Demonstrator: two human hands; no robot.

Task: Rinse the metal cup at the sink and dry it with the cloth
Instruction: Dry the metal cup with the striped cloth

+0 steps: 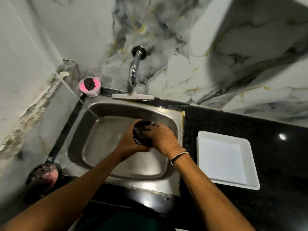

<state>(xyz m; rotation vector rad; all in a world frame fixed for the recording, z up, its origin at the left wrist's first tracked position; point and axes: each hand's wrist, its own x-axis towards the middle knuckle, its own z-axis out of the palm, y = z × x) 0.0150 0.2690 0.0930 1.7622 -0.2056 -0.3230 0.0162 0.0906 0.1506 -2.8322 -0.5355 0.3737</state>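
Observation:
Over the middle of the steel sink (pixel 106 167) I hold a dark metal cup (pixel 143 139), its mouth tilted toward me. My left hand (pixel 129 142) wraps around the cup's left side and bottom. My right hand (pixel 162 138) lies across the cup's right rim with its fingers reaching into the mouth. The inside of the cup looks dark and I cannot tell if a cloth or scrubber is in there. The chrome tap (pixel 134 70) sticks out of the marble wall behind the sink; no stream of water is visible.
A white square tray (pixel 225 159) lies on the black counter right of the sink. A pink tub with a dark scrubber (pixel 90 85) stands at the sink's back left corner. A dark round container (pixel 43 177) sits at the front left. A white squeegee (pixel 133 96) rests under the tap.

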